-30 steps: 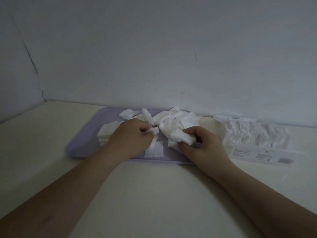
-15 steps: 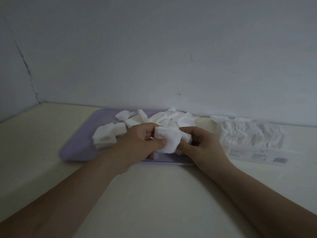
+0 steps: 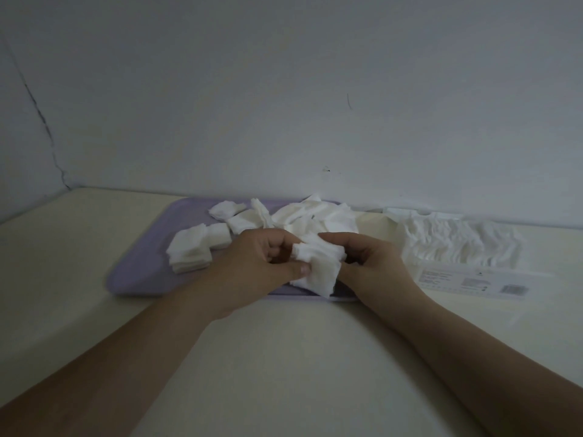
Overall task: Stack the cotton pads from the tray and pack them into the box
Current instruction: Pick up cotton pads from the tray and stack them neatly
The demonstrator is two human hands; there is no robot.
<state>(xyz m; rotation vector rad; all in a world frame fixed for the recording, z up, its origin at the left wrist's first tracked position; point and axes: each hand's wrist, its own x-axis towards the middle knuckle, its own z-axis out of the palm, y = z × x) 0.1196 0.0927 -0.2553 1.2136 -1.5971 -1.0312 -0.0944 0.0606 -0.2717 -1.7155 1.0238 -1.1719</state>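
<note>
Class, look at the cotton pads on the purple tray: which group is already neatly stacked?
The stack at the tray's left end, edges aligned; the far heap is jumbled and the held bunch uneven.

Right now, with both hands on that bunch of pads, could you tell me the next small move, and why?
Probably square up the bunch of pads between the left hand and right hand: its edges look uneven, and both hands pinch it over the near edge of the tray. Many loose pads lie behind.
</note>
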